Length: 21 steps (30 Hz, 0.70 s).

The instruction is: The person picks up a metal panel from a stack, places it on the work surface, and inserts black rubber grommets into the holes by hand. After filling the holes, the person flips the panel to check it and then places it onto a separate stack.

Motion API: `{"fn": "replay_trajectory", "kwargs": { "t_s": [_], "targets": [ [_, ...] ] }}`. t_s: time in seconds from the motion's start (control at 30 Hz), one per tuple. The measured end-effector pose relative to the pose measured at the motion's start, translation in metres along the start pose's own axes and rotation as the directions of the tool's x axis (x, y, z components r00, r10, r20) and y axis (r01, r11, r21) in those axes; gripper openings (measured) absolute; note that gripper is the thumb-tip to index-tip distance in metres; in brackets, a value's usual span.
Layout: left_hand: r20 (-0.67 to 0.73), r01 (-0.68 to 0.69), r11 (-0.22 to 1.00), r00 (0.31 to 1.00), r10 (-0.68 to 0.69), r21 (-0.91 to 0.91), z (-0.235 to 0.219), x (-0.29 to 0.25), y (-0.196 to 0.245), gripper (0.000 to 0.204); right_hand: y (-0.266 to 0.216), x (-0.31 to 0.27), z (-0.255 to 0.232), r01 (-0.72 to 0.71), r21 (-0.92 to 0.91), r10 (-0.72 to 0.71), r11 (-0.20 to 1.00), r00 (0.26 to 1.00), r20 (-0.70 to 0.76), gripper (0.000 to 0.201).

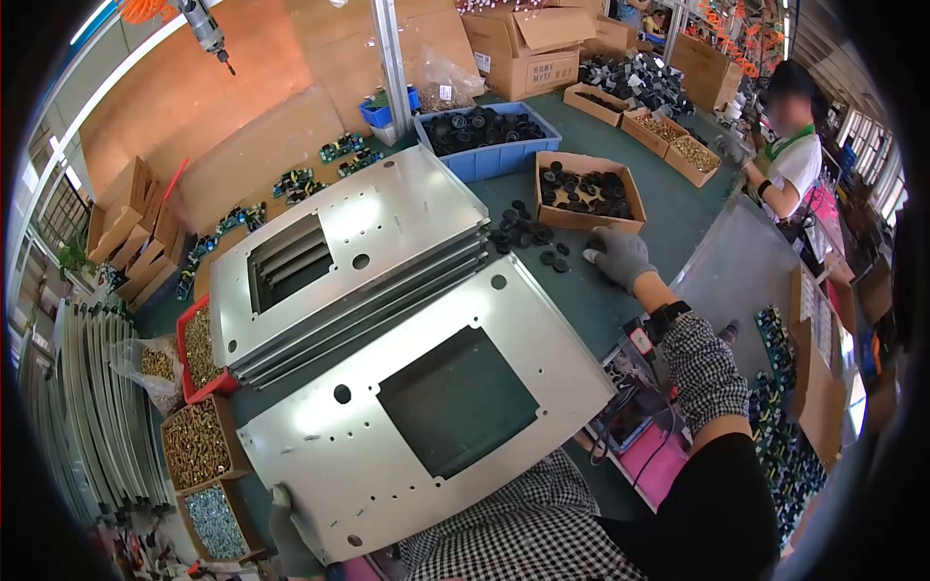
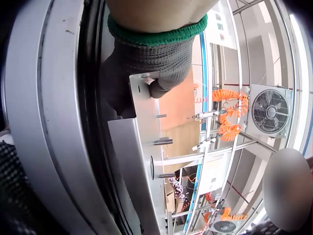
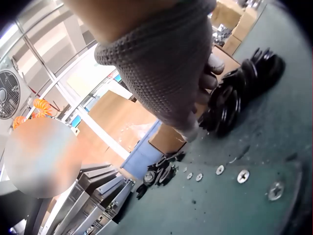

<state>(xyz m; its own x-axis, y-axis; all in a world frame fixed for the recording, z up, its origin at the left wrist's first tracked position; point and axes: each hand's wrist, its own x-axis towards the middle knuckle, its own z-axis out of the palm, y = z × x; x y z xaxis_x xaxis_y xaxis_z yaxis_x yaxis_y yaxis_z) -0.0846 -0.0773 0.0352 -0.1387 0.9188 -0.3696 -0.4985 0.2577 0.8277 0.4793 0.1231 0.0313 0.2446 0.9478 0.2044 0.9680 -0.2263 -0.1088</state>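
My gloved left hand (image 1: 294, 537) grips the near left corner of a sheet-metal panel (image 1: 320, 465) with a large square cut-out. The left wrist view shows the thumb of the gloved hand (image 2: 151, 63) lying over the panel's bent edge (image 2: 146, 132), beside short studs. My gloved right hand (image 1: 620, 257) is low over the green table, just in front of a cardboard box (image 1: 620, 223) of black round parts. Several black ring-like parts (image 3: 227, 110) appear right at its bent fingertips (image 3: 208, 81); whether it holds any I cannot tell.
Similar metal panels (image 1: 387, 194) are stacked behind. A blue bin (image 1: 494, 165) of black parts stands at the back, with loose black discs (image 1: 518, 228) before it. Boxes of fasteners (image 1: 199, 441) line the left side. Another person (image 1: 790, 165) stands at the far right.
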Motion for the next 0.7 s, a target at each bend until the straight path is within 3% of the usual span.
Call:
{"fn": "replay_trajectory", "kwargs": {
  "t_s": [0.07, 0.1, 0.2, 0.23, 0.33, 0.43, 0.53, 0.57, 0.67, 0.7],
  "targets": [
    [0.005, 0.039, 0.998, 0.999, -0.04, 0.047, -0.017, 0.013, -0.005, 0.069, 0.004, 0.012, 0.009, -0.022, -0.057, 0.024, 0.998, 0.999, 0.033, 0.029],
    [-0.08, 0.052, 0.997, 0.996, -0.048, 0.054, -0.007, 0.014, -0.001, 0.061, 0.007, 0.017, 0.012, -0.028, -0.086, 0.033, 0.996, 0.998, 0.05, 0.029],
    [-0.071, 0.126, 0.983, 0.991, -0.117, 0.131, -0.017, 0.03, 0.001, 0.057, 0.005, 0.024, 0.013, -0.003, -0.013, 0.002, 1.0, 0.998, -0.063, 0.025],
    [-0.106, 0.099, 0.991, 0.99, -0.089, 0.095, 0.0, 0.029, 0.003, 0.053, -0.011, 0.015, -0.001, 0.048, 0.093, -0.035, 0.994, 0.99, -0.137, 0.024],
    [-0.179, 0.157, 0.967, 0.976, -0.121, 0.2, 0.009, 0.033, 0.01, 0.05, -0.071, -0.014, -0.034, 0.302, 0.341, -0.277, 0.89, 0.953, -0.121, 0.022],
    [-0.168, 0.166, 0.956, 0.978, -0.127, 0.242, 0.006, 0.032, 0.01, 0.05, -0.117, -0.031, -0.031, 0.452, 0.12, -0.455, 0.884, 0.89, 0.002, 0.019],
    [-0.178, 0.192, 0.944, 0.973, -0.148, 0.268, 0.01, 0.033, 0.012, 0.048, -0.136, -0.033, -0.007, 0.534, 0.084, -0.538, 0.841, 0.842, 0.038, 0.016],
    [-0.182, 0.185, 0.952, 0.973, -0.142, 0.244, 0.008, 0.035, 0.009, 0.049, -0.144, -0.036, -0.006, 0.592, 0.18, -0.587, 0.785, 0.805, -0.088, 0.017],
    [-0.156, 0.216, 0.942, 0.971, -0.18, 0.256, -0.004, 0.038, 0.005, 0.051, -0.187, -0.048, -0.009, 0.663, 0.374, -0.621, 0.649, 0.745, -0.245, 0.015],
    [-0.135, 0.229, 0.933, 0.971, -0.198, 0.278, -0.008, 0.04, 0.006, 0.052, -0.199, -0.049, 0.001, 0.722, 0.348, -0.661, 0.598, 0.69, -0.294, 0.016]
  ]
}}
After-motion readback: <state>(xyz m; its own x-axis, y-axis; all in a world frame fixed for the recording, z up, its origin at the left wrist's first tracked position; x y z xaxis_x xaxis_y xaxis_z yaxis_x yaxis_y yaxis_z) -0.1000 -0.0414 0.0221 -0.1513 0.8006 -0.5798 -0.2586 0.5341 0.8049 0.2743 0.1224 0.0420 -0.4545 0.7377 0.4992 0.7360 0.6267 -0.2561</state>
